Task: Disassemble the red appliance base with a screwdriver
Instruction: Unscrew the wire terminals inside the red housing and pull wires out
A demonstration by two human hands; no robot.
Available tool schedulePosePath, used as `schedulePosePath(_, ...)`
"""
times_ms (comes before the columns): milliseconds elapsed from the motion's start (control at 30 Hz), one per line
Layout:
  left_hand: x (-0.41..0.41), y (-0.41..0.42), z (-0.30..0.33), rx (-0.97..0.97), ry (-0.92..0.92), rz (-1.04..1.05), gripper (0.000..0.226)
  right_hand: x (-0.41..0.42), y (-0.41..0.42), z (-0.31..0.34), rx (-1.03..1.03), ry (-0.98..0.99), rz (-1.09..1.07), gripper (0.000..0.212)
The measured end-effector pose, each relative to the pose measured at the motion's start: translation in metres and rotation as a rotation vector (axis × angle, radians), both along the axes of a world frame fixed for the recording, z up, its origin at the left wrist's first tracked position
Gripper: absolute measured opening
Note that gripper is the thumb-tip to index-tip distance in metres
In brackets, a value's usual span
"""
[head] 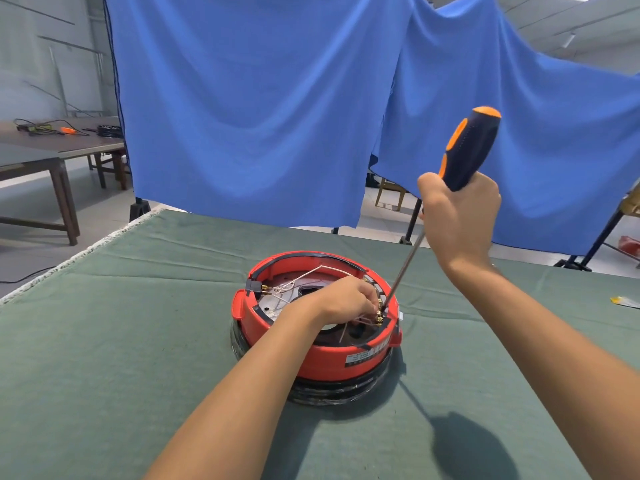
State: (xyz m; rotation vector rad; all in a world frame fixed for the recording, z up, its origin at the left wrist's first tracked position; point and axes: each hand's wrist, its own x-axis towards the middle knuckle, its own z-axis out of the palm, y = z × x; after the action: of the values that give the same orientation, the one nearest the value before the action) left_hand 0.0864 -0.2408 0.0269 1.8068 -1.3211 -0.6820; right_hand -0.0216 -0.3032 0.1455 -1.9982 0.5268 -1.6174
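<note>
The red base (317, 327) sits mid-surface (138, 341), open side up. The right hand (460, 216) grips the screwdriver (464, 157), tip at its right rim. The left hand (349, 297) pinches brass terminals (379, 315) inside.

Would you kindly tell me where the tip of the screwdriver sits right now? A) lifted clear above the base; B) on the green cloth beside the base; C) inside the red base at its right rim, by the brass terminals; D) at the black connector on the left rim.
C: the screwdriver, gripped by the right hand, slants down to the brass terminals at the right inner rim of the red base, where the left hand pinches.
</note>
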Motion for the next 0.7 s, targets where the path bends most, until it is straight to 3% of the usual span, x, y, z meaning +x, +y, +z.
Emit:
schedulePosePath(400,-0.001,0.002,0.005,0.017,0.008,-0.009,0.030,-0.022,-0.017,-0.016,0.150,-0.220,0.040,0.030)
schedulePosePath(533,-0.002,0.002,0.002,-0.007,-0.016,0.016,0.027,-0.023,-0.017,-0.008,0.116,-0.155,0.071,0.029)
schedulePosePath(700,0.000,0.005,0.002,0.002,-0.145,-0.020,0.017,0.001,0.003,0.005,-0.079,0.029,0.042,0.032)
